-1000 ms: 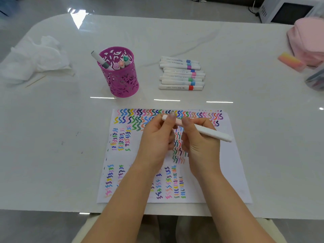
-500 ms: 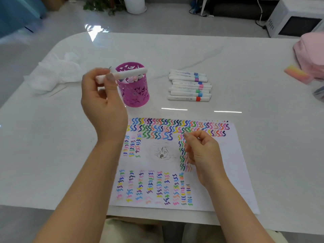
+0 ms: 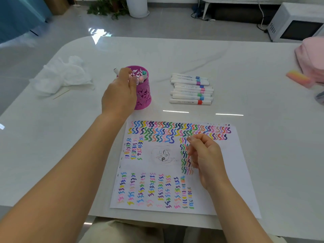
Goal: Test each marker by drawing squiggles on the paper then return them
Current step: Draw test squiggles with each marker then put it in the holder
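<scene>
A pink cut-out pen cup (image 3: 142,98) stands on the table with several markers upright in it, among them a green-capped marker (image 3: 144,73) and a grey-tipped marker (image 3: 115,70) leaning left. My left hand (image 3: 121,95) reaches over the cup's rim, its fingertips down among the marker tops. I cannot see whether they still pinch a marker. The paper (image 3: 226,155), covered in coloured squiggles, lies in front of me. Over its right half rests my right hand (image 3: 205,158), fingers loosely curled with nothing in them.
A row of several white markers (image 3: 191,88) lies right of the cup. A crumpled tissue (image 3: 63,76) and a thin stick lie at the left. At the far right are a pink pouch (image 3: 310,57) and an orange-pink eraser (image 3: 298,78). The table edge runs close to my lap.
My left hand carried a white marker from above the paper over to the cup and lowered it there. My right hand let go of it and stayed over the paper.
</scene>
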